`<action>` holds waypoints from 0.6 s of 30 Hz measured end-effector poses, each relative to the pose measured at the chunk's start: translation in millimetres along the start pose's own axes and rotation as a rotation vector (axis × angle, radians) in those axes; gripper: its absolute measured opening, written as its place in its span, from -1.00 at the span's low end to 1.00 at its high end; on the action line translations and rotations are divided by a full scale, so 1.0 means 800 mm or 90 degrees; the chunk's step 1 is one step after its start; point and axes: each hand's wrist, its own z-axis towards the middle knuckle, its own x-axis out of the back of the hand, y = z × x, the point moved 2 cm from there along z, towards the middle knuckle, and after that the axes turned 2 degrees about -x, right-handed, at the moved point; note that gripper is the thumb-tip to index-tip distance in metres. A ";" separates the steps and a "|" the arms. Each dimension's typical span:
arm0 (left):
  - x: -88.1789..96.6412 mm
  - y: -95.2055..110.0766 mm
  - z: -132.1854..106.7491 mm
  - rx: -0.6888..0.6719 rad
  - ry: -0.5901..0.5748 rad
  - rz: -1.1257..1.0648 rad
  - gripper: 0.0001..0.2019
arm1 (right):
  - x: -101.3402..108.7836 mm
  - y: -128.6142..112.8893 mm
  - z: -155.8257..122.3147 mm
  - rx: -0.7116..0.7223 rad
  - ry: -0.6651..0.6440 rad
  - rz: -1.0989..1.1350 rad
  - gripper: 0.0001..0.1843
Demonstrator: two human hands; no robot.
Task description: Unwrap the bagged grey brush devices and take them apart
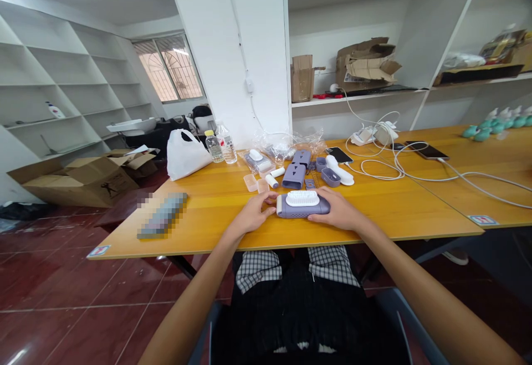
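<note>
A purple oblong case (296, 213) lies on its side near the table's front edge, and a white-bristled brush (302, 198) sits on top of it. My right hand (339, 210) is wrapped round the case's right end. At the left end, my left hand (252, 211) has its thumb and fingers curved and apart, with the tips close to the case; whether they touch it I cannot tell. Just beyond are another purple case body (295, 175), small purple cups (330, 176), a white handle-shaped piece (339, 171), white rollers (272, 180) and clear pinkish boxes (250, 183).
Clear plastic wrapping (286, 144) lies at the back near two bottles (226, 144) and a white bag (185, 157). White cables (401, 170) run across the right side to phones (338, 155). A blurred flat object (163, 216) rests at the left.
</note>
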 end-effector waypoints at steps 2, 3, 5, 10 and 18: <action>-0.001 0.001 -0.001 -0.019 0.001 0.023 -0.62 | 0.000 0.001 0.000 0.003 0.001 0.002 -0.26; -0.001 0.002 -0.001 -0.028 0.003 0.032 -0.61 | 0.000 0.001 0.001 0.005 0.001 0.002 -0.27; -0.002 0.003 -0.002 -0.035 0.008 0.048 -0.59 | 0.000 0.001 0.001 0.007 0.000 0.001 -0.28; 0.000 0.006 -0.004 -0.042 0.016 0.099 -0.51 | 0.001 -0.001 0.000 0.009 0.006 -0.001 -0.29; -0.005 0.015 -0.008 -0.108 -0.022 0.082 -0.34 | 0.001 -0.002 0.001 0.015 0.005 0.004 -0.30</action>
